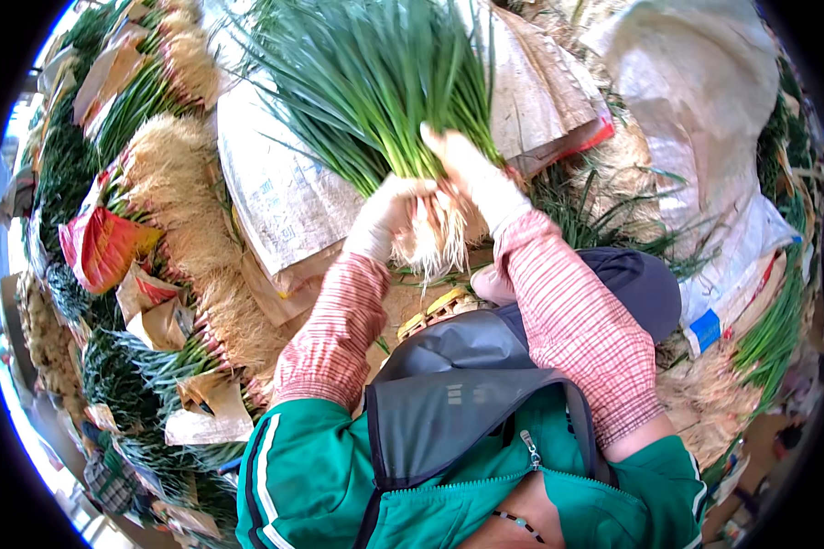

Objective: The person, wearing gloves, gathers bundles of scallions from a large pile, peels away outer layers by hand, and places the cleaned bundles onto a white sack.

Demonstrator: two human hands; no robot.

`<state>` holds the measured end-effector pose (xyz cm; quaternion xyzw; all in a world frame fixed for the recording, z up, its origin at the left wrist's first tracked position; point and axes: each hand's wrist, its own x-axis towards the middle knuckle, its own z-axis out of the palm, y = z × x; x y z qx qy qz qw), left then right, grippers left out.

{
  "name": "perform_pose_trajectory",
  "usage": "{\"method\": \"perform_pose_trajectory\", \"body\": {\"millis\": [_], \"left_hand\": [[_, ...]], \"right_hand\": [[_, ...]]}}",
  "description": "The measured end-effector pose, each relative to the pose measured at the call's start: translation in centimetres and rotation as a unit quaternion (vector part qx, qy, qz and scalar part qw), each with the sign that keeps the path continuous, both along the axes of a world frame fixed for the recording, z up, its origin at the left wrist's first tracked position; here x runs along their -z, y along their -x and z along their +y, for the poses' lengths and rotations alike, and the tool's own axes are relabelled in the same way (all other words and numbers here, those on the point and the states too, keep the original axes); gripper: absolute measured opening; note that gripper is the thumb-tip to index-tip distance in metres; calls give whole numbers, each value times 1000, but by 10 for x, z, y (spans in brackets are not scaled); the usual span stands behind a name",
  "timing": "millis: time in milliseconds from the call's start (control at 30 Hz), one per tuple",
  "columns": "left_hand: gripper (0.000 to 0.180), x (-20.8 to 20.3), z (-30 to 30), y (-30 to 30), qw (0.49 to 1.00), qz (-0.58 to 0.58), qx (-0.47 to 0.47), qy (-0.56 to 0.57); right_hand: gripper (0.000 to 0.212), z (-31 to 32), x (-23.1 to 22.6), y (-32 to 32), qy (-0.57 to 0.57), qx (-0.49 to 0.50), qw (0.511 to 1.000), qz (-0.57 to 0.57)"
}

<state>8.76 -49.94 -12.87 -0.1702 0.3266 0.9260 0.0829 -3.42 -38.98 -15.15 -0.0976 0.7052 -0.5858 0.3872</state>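
A large bunch of spring onions (384, 87) lies between my two hands, its green leaves fanning away from me. Its pale, stringy roots (444, 238) hang toward me below the hands. My left hand (387, 215), in what looks like a white glove, is closed around the lower stems from the left. My right hand (467, 174), also pale-gloved, wraps the stems from the right, a little higher, with its thumb lying along them. Under the leaves is a white woven sack (279, 197). The inner fingers of both hands are partly hidden by the stems.
Rows of bundled spring onions with tan roots (178, 192) are stacked along the left, with a red and yellow wrapper (105, 242) among them. Loose green leaves (604, 215) lie at my right. A crumpled white sack (696, 119) and more bundles (769, 325) lie beyond.
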Motion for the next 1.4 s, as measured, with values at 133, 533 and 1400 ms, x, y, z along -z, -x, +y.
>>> {"method": "perform_pose_trajectory", "body": {"millis": [133, 533, 1400], "left_hand": [[29, 81, 12, -23, 988, -40, 18, -146], [34, 61, 2, -17, 981, -6, -136, 135], [78, 125, -22, -65, 837, -99, -74, 533]], "right_hand": [[39, 19, 30, -12, -142, -76, 987, 5], [47, -18, 30, -15, -183, -117, 972, 85], [48, -3, 11, 7, -482, -282, 814, 160]]}}
